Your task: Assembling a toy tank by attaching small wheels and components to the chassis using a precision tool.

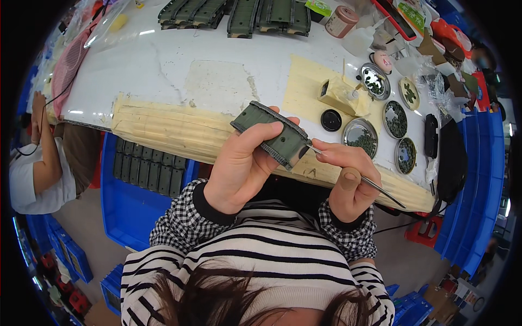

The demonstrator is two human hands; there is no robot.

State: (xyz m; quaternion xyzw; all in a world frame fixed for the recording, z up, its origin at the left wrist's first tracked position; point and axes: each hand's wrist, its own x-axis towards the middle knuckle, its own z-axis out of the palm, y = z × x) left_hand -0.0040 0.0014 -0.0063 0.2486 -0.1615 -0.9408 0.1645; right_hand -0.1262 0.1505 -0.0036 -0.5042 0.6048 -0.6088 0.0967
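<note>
Tilted above the table's front edge is a curved, green camouflage-patterned plastic part (292,144) with ribbed dark edges. My left hand (237,168) grips it, thumb on its upper face and fingers behind. In my right hand (349,176) is a thin, pointed metal tool (380,190), slanting down to the right. Its tip meets the part's right end, or comes very close to it. Whatever small piece may be at the tip is too small to make out. A covering wraps the tip of one right-hand finger.
Round dishes of small dark green pieces (395,119) stand on the right, by a black cap (330,120) and a tape-wrapped box (345,96). More camouflage parts (243,19) line the back. A blue bin (125,209) holds several others. Another person (46,157) sits at left.
</note>
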